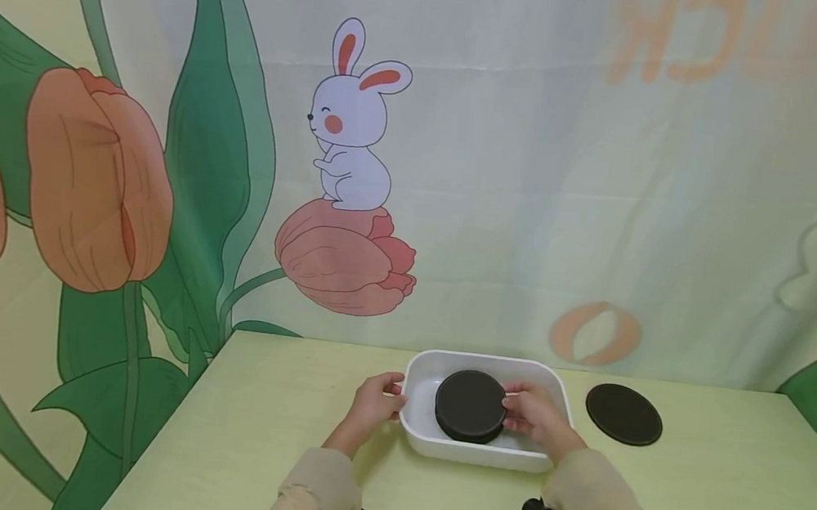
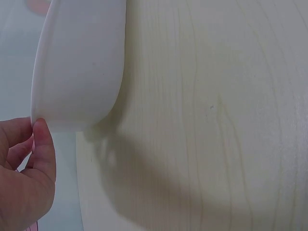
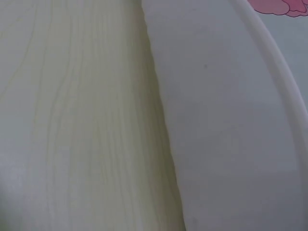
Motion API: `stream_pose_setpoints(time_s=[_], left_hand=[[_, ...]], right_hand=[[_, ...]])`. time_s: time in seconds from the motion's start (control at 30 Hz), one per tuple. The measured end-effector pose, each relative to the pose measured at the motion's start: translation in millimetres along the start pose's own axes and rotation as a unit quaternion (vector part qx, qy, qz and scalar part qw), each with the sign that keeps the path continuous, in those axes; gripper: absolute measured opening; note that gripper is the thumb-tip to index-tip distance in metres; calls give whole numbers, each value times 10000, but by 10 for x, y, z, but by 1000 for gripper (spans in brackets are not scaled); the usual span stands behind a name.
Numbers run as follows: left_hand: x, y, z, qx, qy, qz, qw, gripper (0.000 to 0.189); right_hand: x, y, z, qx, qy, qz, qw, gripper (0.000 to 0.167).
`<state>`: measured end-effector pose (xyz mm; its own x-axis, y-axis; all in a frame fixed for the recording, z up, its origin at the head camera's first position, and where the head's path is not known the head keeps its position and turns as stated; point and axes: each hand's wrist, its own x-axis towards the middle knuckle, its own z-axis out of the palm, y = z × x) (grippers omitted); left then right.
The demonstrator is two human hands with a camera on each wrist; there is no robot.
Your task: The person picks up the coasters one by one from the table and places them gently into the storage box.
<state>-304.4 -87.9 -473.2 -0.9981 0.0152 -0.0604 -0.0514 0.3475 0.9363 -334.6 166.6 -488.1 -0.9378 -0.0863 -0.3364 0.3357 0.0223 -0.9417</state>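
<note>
At the far left, a printed cloth backdrop (image 1: 505, 174) shows large orange tulips, then a white rabbit (image 1: 360, 144) seated on a pink tulip, behind the pale wood-grain tabletop (image 1: 276, 406). Next comes the left of the two hands: the left hand (image 1: 376, 400) pinches the left end of a white rectangular basin (image 1: 463, 452), thumb outside the rim in the left wrist view. Near the middle of the basin, inside its walls, sits a short stack of round black discs (image 1: 471, 405). The right hand (image 1: 533, 415) reaches over the basin's right part and grips the stack's right edge with its fingertips. Farther right, just beyond the basin, a single black disc (image 1: 624, 414) lies flat on the tabletop near the backdrop.
</note>
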Motion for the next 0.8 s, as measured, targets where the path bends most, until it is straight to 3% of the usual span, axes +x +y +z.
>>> stream_pose_setpoints(time_s=[0.8], left_hand=[[-18, 25, -1, 44, 4, -36, 10000, 39]], right_hand=[[15, 30, 60, -475, 524, 215, 9973, 31]])
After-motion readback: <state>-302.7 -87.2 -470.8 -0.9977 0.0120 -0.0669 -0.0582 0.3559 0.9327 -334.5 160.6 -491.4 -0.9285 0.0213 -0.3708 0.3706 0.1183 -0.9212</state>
